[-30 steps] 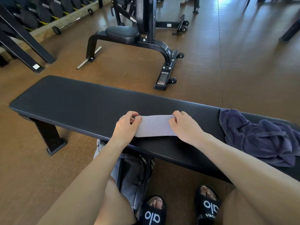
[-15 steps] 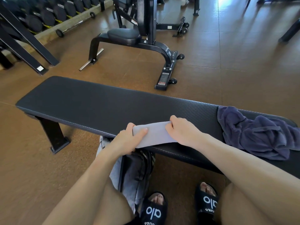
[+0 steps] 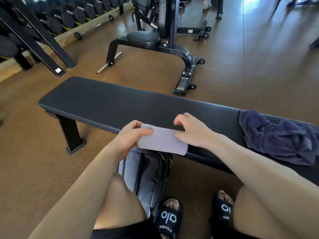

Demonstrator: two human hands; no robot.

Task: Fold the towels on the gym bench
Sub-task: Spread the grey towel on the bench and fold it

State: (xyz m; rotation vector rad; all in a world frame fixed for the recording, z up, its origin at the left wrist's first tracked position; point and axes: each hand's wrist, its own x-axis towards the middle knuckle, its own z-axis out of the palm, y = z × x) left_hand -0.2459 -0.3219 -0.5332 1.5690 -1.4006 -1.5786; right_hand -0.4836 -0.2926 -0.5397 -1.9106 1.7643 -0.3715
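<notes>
**One towel nearly folded, one still in a heap**

While the pale lilac towel (image 3: 162, 141) is already a small flat rectangle at the counter's (image 3: 107, 99) near edge, the left hand (image 3: 128, 138) pinches its end. The right hand (image 3: 193, 131) presses on the other end, fingers curled. Right of it, the navy towel (image 3: 283, 138) lies crumpled on the counter, untouched, so I'd say about halfway.

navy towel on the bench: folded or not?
Not folded: the navy towel lies crumpled in a loose heap at the bench's right end.
</notes>
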